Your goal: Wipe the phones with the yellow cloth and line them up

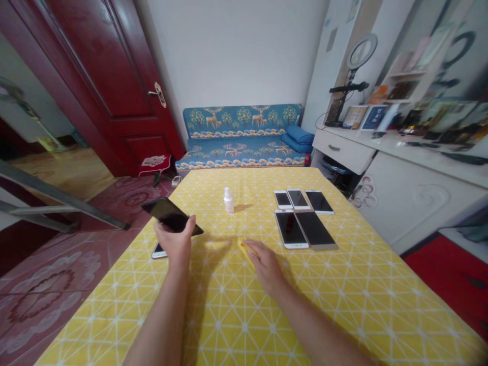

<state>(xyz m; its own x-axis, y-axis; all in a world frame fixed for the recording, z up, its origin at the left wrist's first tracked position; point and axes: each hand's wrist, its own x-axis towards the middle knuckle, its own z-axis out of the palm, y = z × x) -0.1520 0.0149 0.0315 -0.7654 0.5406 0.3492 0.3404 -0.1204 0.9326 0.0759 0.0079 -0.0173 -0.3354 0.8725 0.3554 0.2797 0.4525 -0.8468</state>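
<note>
My left hand [176, 245] grips a black smartphone [170, 213] by its edges, its dark screen facing up and tilted. Beneath that hand, a white-edged phone [159, 251] lies on the table, mostly hidden. Resting on the tabletop, my right hand [264, 260] has its fingers closed over a small yellow cloth [247, 251], close in colour to the tablecloth. Between and beyond both hands stands a small white bottle [229, 201]. To the right, several phones lie face up in two rows, among them a white-framed phone [291, 229] and a wider dark-screened phone [315, 230].
A yellow patterned tablecloth [244, 315] covers the table. Behind it is a blue deer-print sofa [236, 147]. On the right, a white dresser [423, 188] holds a ring light [362, 52] and bottles. A red door [102, 76] and a small stool [155, 162] are on the left.
</note>
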